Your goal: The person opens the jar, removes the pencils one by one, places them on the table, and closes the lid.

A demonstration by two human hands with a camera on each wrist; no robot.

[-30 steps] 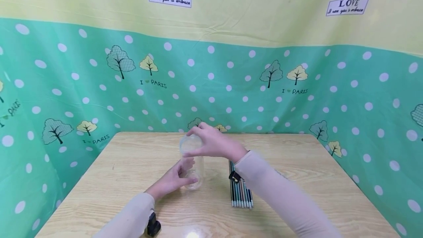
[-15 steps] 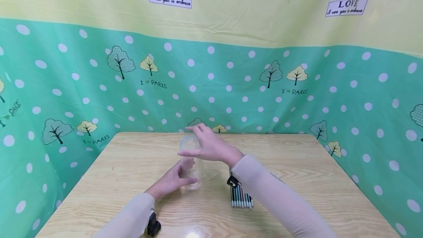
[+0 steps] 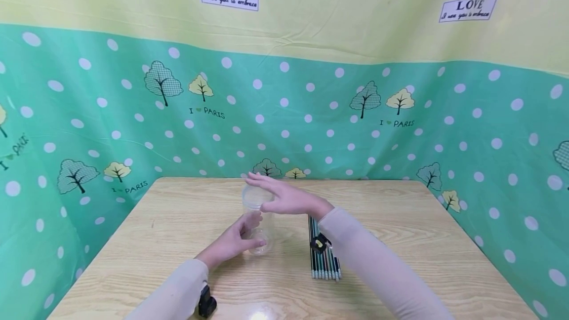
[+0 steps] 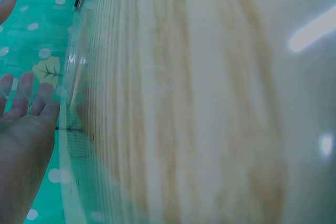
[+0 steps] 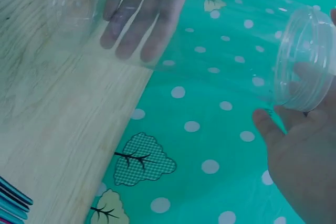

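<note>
A tall clear plastic jar [image 3: 265,226] stands upright on the wooden table, with a clear round lid [image 3: 255,197] on top. My left hand [image 3: 235,237] holds the jar's lower body, thumb on the near side and fingers behind. Those fingers show through the transparent wall in the right wrist view. At the lid is my right hand [image 3: 291,198], its fingers stretched over the far side and its thumb lowered near the rim. In the right wrist view that thumb [image 5: 269,125] stands apart from the lid; whether the other fingers touch it is unclear.
A row of dark pencils [image 3: 324,260] with pale ends lies on the table [image 3: 155,241] to the right of the jar, partly under the right forearm. A green and yellow printed curtain [image 3: 284,112] hangs behind the table and along both sides.
The right hand gripped the lid's edge, turned across it, then loosened; its fingers now stretch out and its thumb has moved right. The left hand and jar stay in place.
</note>
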